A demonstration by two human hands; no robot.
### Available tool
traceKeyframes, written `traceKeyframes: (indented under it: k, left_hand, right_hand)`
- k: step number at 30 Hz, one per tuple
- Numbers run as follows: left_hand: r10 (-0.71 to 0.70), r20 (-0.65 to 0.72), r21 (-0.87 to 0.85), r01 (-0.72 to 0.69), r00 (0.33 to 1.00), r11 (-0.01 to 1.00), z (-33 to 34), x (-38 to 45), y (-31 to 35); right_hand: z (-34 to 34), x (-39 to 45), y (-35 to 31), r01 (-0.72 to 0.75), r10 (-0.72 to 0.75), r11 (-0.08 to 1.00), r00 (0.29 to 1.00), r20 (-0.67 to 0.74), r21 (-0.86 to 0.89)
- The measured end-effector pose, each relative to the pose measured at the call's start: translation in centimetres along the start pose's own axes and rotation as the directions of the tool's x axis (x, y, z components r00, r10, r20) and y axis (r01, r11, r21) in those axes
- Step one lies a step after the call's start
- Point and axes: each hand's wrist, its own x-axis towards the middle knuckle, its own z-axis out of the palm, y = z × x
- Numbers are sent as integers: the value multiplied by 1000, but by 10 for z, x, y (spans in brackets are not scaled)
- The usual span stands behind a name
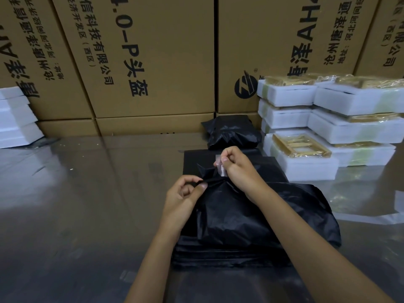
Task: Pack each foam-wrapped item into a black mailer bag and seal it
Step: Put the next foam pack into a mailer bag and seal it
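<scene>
Far L: white foam blocks (pixel 15 117) stacked vs. the cardboard cartons (pixel 140 57) lining the back of the steel table (pixel 65 193). Centre: left hand (pixel 182 200) pinches the gathered mouth of the filled black mailer bag (pixel 251 217) btwn thumb & curled fingers, bag sitting on a flat pile of empty mailers (pixel 218 254); right hand (pixel 237 169) just above pinches a clear adhesive strip (pixel 222 169) at the bag's flap. Behind: a sealed black parcel (pixel 232 132); R: foam-wrapped items (pixel 328 119) stacked, some w/ gold contents under film.
</scene>
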Motion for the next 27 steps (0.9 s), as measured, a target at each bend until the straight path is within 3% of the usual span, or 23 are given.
traceKeyframes:
  k: [4, 8, 12, 14, 17, 22, 24, 27]
  left_hand:
    - [74, -147, 19, -72, 986, 997, 15, -2, 0]
    - [73, -254, 66, -58, 964, 996, 19, -5, -3]
    - [154, -352, 411, 4, 923, 912, 16, -8, -5]
    - [180, -312, 595, 45, 933, 803, 17, -12, -5]
    - [82, -230, 787, 136, 970, 601, 26, -18, -4]
    - [56, -5, 937, -15, 998, 348, 41, -20, -9]
    - [30, -2, 950, -7, 1000, 314, 37, -17, -11]
    - [40, 7, 938, -20, 999, 347, 34, -17, -10]
  right_hand:
    - [2, 2, 1, -14, 14, 1000, 1000, -5, -22]
    - [3, 1, 0, 12, -16, 999, 995, -102, -35]
    - [7, -4, -2, 156, -187, 975, 960, -208, -156]
    - [5, -4, -3, 171, -219, 963, 946, -238, -208]
    - [1, -1, -1, 148, -180, 979, 949, -260, -137]
    - [-6, 1, 4, 50, -55, 998, 949, -310, -25]
    - [-7, 1, 5, 32, -33, 999, 950, -310, -9]
    - [-6, 1, 2, 27, -34, 999, 948, -316, -26]
